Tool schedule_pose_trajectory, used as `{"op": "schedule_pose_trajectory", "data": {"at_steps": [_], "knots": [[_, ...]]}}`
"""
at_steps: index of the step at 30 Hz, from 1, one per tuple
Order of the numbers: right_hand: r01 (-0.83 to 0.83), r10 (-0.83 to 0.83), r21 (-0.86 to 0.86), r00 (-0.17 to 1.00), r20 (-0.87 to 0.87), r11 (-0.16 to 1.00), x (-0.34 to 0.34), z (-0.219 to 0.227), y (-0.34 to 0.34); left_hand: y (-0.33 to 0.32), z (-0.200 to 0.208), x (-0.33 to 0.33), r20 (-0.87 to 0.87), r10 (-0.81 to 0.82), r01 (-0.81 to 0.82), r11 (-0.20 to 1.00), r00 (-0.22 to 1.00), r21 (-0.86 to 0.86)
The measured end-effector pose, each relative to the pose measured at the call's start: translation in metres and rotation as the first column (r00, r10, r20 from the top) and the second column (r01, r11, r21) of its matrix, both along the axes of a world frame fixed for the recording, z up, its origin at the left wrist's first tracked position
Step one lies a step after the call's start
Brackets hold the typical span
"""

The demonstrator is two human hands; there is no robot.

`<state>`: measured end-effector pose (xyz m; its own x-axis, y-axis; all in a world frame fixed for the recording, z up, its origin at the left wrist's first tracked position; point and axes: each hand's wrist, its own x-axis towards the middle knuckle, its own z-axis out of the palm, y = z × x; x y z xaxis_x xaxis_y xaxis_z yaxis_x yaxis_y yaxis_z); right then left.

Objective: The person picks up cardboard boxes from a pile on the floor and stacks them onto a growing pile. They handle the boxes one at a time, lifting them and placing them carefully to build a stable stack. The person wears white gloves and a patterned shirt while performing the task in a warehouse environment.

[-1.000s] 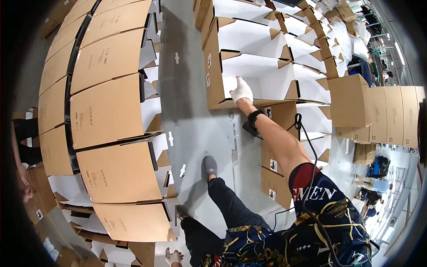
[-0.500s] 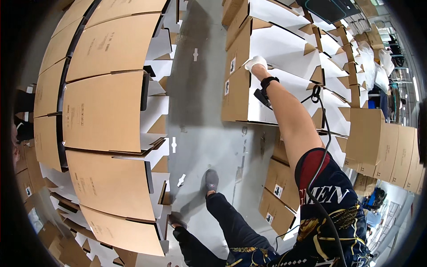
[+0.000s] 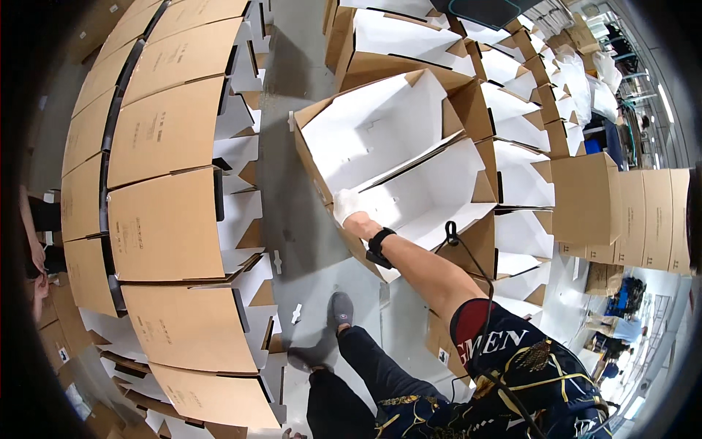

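Observation:
My right hand (image 3: pixel 352 208), in a white glove with a black band at the wrist, is closed on the near left wall of a pair of open cardboard boxes. The pair is an upper box (image 3: pixel 373 121) and a lower box (image 3: pixel 431 190), side by side, brown outside and white inside. They sit skewed to the row beside them, their left corner jutting into the aisle. Both look hollow, with flaps raised. At the lower edge, a sliver of what may be my left hand (image 3: pixel 294 434) shows; its fingers are mostly cut off.
Brown cartons (image 3: pixel 164 223) are stacked in rows along the left. More open boxes (image 3: pixel 519 172) stand in rows at the right, beside closed cartons (image 3: pixel 651 219). A black cable (image 3: pixel 479 274) hangs by my right arm. Another person's arm (image 3: pixel 33 234) shows at far left.
My right hand has come nearer and to the left, pulling the pair of boxes with it. The boxes have swung out of line, and their insides now show.

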<state>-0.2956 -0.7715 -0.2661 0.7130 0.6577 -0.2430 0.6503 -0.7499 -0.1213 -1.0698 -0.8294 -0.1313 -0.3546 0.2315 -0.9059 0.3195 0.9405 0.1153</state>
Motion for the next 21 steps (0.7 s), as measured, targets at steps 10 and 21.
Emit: {"op": "schedule_pose_trajectory", "data": {"at_steps": [10, 21], "knots": [[0.692, -0.491, 0.309, 0.696, -0.524, 0.652, -0.002, 0.139, -0.119, 0.024, -0.005, 0.029, 0.278, -0.289, 0.289, 0.956, 0.916, 0.043], [0.999, -0.534, 0.016, -0.014, -0.845, -0.052, 0.17, 0.078, -0.127, -0.056, 0.0, -0.018, 0.198, -0.109, 0.119, 0.992, 0.974, -0.038]]}}
